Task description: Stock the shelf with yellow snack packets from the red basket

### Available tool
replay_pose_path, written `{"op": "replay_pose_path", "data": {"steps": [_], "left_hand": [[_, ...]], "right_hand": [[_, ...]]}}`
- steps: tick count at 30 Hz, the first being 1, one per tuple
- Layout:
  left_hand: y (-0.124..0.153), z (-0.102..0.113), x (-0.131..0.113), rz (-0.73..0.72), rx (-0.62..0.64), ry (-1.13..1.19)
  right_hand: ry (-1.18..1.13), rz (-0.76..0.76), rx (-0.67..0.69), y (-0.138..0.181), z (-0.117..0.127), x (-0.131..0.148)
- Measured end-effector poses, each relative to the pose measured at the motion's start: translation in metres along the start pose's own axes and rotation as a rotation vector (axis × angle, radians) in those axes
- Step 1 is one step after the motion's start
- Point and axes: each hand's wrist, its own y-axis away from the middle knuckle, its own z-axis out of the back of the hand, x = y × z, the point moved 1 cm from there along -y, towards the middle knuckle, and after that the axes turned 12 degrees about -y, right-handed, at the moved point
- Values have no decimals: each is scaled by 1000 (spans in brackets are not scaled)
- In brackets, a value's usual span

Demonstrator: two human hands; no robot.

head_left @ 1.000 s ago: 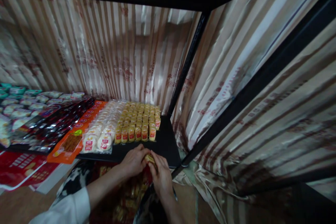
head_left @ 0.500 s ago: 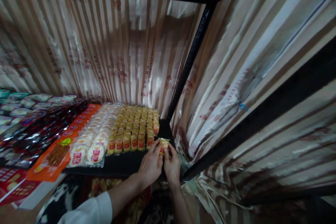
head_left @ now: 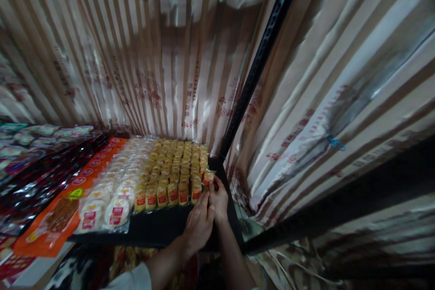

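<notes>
My right hand (head_left: 219,200) pinches a small yellow snack packet (head_left: 208,176) with a red label at the right front of the packet rows. My left hand (head_left: 200,218) lies close against it, back of the hand up, its fingers stretched forward just below the packet. Its fingertips are partly hidden beside the right hand, and I see nothing held in them. Beside the hands stand close rows of matching yellow packets (head_left: 172,194) on a black shelf (head_left: 152,226).
Left of the yellow packets lie clear-wrapped round white crackers (head_left: 116,212), an orange bag (head_left: 64,210) and dark shiny packets (head_left: 41,176). A black metal post (head_left: 251,77) rises at the shelf's back right corner. Striped sheeting (head_left: 190,63) hangs behind and to the right.
Both hands have moved forward with the yellow packet, which now sits at the right end of the rows. My left fingers have slipped back from it. The view has shifted slightly.
</notes>
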Motion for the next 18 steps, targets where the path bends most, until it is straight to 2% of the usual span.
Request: {"op": "replay_pose_path", "data": {"steps": [4, 9, 13, 18], "left_hand": [[0, 4, 4, 14, 22, -14], [4, 7, 5, 7, 13, 14], [4, 4, 9, -5, 6, 9], [1, -2, 18, 11, -48, 0]], "right_hand": [[-35, -34, 16, -1, -8, 1], [-87, -46, -11, 5, -5, 7], [-25, -43, -4, 8, -4, 9], [-59, -51, 31, 8, -10, 5]]}}
